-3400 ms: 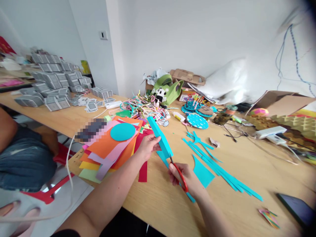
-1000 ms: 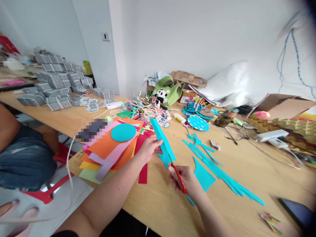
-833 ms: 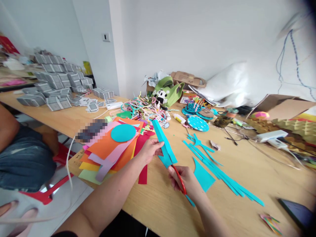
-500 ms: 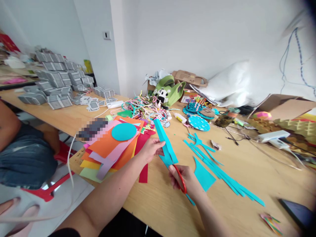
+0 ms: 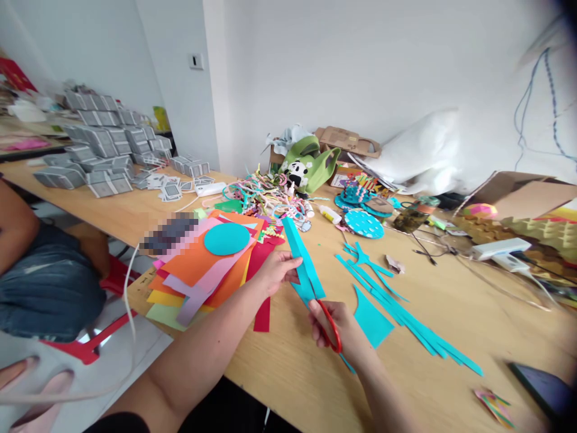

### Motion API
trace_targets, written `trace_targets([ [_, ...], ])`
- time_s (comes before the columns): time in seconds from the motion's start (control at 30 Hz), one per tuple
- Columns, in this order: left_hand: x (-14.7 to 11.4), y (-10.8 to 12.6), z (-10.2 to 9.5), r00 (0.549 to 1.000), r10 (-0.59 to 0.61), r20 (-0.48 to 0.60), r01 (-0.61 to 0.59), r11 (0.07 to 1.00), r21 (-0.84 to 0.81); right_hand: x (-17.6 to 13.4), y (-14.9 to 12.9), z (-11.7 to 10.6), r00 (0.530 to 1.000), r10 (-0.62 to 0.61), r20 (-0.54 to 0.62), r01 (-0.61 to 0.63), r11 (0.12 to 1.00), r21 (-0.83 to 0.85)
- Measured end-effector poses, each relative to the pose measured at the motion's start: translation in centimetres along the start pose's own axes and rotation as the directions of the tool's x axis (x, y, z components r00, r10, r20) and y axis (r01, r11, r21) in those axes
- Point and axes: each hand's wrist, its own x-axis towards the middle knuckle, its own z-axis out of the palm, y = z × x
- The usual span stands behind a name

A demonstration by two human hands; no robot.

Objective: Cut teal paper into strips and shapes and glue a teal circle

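My left hand [image 5: 280, 269] pinches a turquoise paper piece [image 5: 303, 255] by its left edge, above the table. My right hand [image 5: 332, 325] is closed round the red handles of a pair of scissors [image 5: 332, 328]. The scissors' blades are at the lower end of the paper, where a slit runs up into it; the blades themselves are mostly hidden by the paper. Right of my right hand lie a turquoise offcut [image 5: 373, 319] with a curved edge and several long turquoise strips [image 5: 419, 331]. A turquoise paper circle [image 5: 226, 239] rests on the coloured sheets to the left.
Stacked coloured sheets [image 5: 189, 258] lie at left, with a red strip [image 5: 262, 313] beside them. Behind are tangled craft cords [image 5: 265, 192], a green panda bag [image 5: 306, 168] and a glue bottle [image 5: 330, 214]. A power strip [image 5: 500, 248] sits at right. Another person [image 5: 49, 276] sits at far left.
Almost nothing differs. The view has shifted very slightly; both hands, the scissors and the paper keep nearly the same positions.
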Motion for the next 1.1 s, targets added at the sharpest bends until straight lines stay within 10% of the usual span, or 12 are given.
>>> trace_targets([
  [1.1,-0.17,-0.21,0.43,0.996,-0.077,0.047,0.077,0.997,-0.004,0.12,0.04,0.31,0.997,0.008,-0.07,-0.009,1.0,-0.017],
])
